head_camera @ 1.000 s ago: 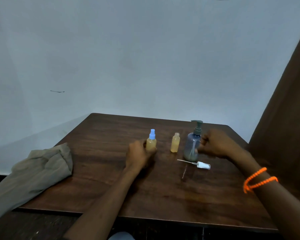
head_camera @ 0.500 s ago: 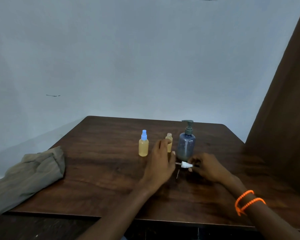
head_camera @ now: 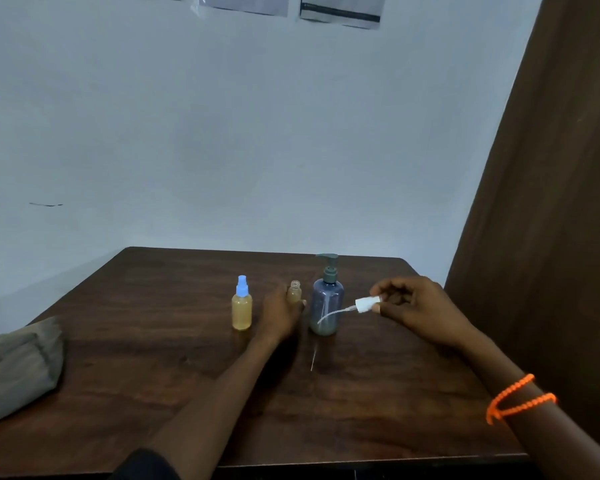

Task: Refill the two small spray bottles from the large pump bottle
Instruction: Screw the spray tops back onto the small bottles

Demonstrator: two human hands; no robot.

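1. The open small spray bottle [head_camera: 294,292], cap off and amber inside, stands on the tabletop [head_camera: 378,393] between the capped bottle and the pump bottle; the left hand [head_camera: 280,315] curls round its lower part, where half a second ago it was only reaching in.
2. The white spray cap [head_camera: 367,304] with its thin dip tube is now lifted off the tabletop, pinched in the fingertips of the right hand [head_camera: 414,308]; before, it lay flat by the pump bottle's base.
3. The large pump bottle [head_camera: 327,303] stands upright just behind that tube.
4. The blue-capped spray bottle [head_camera: 241,308] stands apart, left of the left hand.
5. A crumpled grey-green cloth [head_camera: 18,362] lies at the tabletop's left edge.
6. Orange bead bands [head_camera: 515,400] circle the right wrist.
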